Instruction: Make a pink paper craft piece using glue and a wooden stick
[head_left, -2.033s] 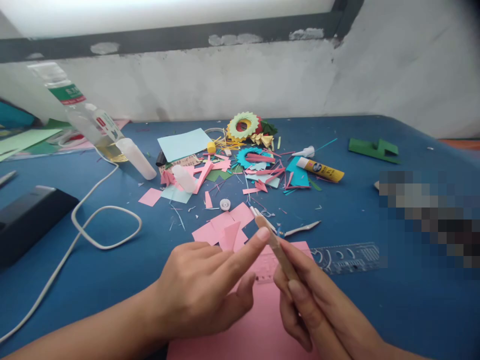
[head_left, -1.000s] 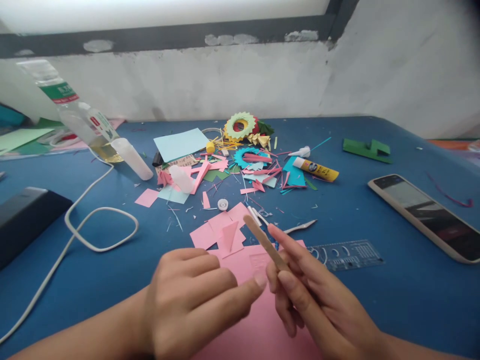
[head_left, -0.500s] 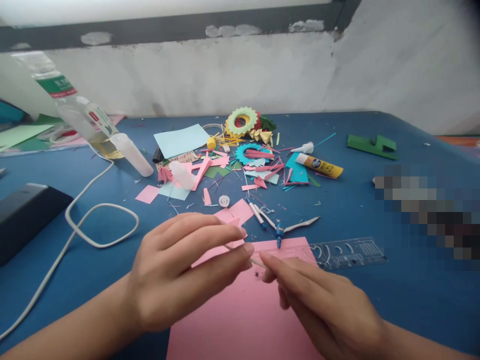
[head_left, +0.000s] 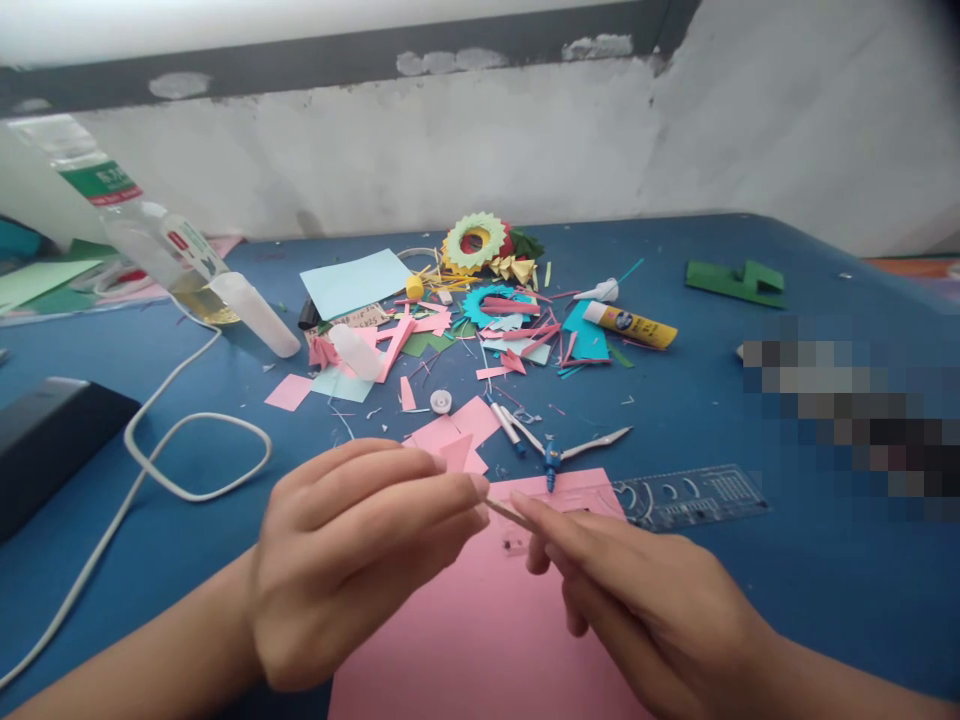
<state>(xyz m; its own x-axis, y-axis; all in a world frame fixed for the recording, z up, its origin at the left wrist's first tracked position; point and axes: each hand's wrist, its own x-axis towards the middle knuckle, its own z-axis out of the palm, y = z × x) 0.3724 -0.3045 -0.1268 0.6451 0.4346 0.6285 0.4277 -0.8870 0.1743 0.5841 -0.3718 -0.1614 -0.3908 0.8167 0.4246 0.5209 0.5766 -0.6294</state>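
My left hand [head_left: 367, 540] is closed in a pinch above the pink sheet [head_left: 480, 640], with its fingers pressed together. A small folded pink paper piece [head_left: 456, 455] sticks up behind its fingertips; the rest of it is hidden by the fingers. Between thumb and fingers, my right hand [head_left: 637, 580] grips a thin pale stick [head_left: 510, 512]. The stick's far end reaches my left fingertips. Beyond my hands, a clear ruler [head_left: 690, 500] lies partly on the pink sheet, and a blue and white compass [head_left: 553, 460] lies opened at that sheet's top edge.
Paper scraps [head_left: 517, 335], ruffled paper rings [head_left: 474, 243] and a yellow glue tube [head_left: 637, 325] lie mid-table. To the left are a tilted bottle [head_left: 112, 190], a white glue bottle [head_left: 255, 315], a white cable [head_left: 199, 497] and a black object [head_left: 64, 430]. Green folded paper [head_left: 735, 283] lies far right.
My left fingers have closed together, and the gap between them is gone. More of the stick shows between my hands. The view has shifted slightly.
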